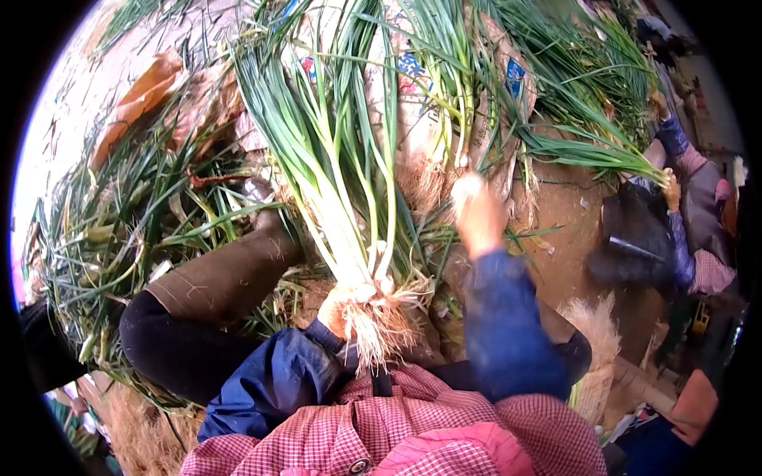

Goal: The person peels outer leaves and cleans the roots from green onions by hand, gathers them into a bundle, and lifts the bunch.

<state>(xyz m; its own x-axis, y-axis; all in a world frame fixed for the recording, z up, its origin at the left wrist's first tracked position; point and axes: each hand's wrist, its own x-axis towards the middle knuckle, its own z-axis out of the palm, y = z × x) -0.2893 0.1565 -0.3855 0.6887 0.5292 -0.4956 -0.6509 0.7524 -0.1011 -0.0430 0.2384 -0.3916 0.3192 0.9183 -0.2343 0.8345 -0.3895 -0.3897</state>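
My left hand [335, 312] is closed round the white root end of a bunch of green onions [349, 230], low in the middle of the view. Pale stringy roots hang below it, and the long green leaves point up and away. To the right, my right hand [476, 214] is raised with the arm stretched forward. Motion blurs its fingers, so what it holds, if anything, cannot be made out. Just beyond it lie a few more onions [460, 103] with their roots towards me, on printed sacking.
A heap of loose leaves [95, 262] covers the left side. More onions [556, 71] lie at the upper right, where a co-worker [702, 198] holds some by the root end. Bundled pale roots [595, 333] stand at the lower right.
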